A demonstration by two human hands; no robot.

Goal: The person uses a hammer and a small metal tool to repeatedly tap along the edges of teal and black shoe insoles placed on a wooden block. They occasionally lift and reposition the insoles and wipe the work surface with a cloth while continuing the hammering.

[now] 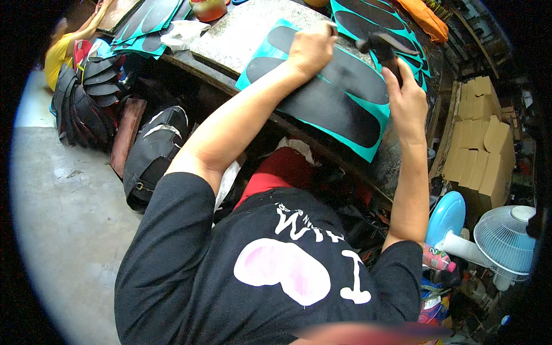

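Note:
My right hand (410, 102) is wrapped round the dark handle of a hammer (386, 50), its head raised over the right part of the work. Near the middle of the table my left hand (312, 52) is closed in a fist. A small pale tip shows at its top, but what it grips is too hidden to name. Below both hands lies a teal sheet (368, 150) with large black sole-shaped patches (336, 112). My left wrist crosses over the sheet. More teal sheets with black sole shapes (363, 23) lie beyond the hammer.
Another stack of teal sheets (150, 29) and crumpled white plastic (184, 34) sit at the table's far left. On the left floor are a bundle of black soles (86, 106) and a black bag (156, 155). Cardboard boxes (478, 144) and a fan (505, 241) stand right. A person in yellow (57, 57) is far left.

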